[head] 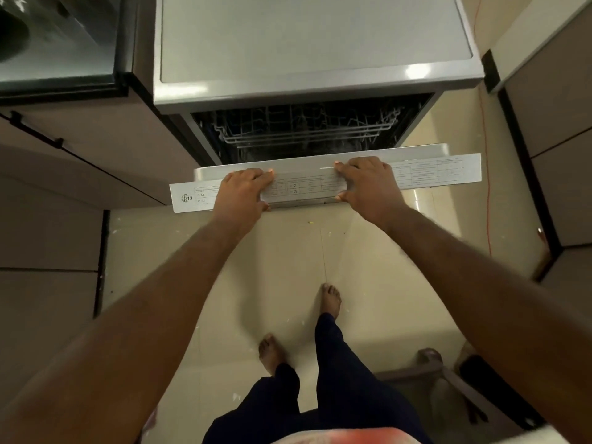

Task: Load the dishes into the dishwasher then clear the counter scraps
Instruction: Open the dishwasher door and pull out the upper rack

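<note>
The dishwasher (317,43) is seen from above, set beside a cabinet (105,149) on the left, with a tiled floor (288,251) in front. Its door (298,165) is tipped partly open, and the door's top edge is held by 2 hands placed apart from each other. The left hand (242,195) is curled over the edge left of centre, with fingers laid on top and the thumb tucked beneath. The right hand (368,184) is clamped on the same edge right of centre, in the same manner. A white printed label strip (442,173) is stuck along the door's edge and is partly covered by both hands. Behind the door, a wire rack (304,131) is seen inside the dark tub. A thin red cord (487,187) is run down past the dishwasher at the right. Bare feet (331,299) are planted on the floor below the door.
</note>
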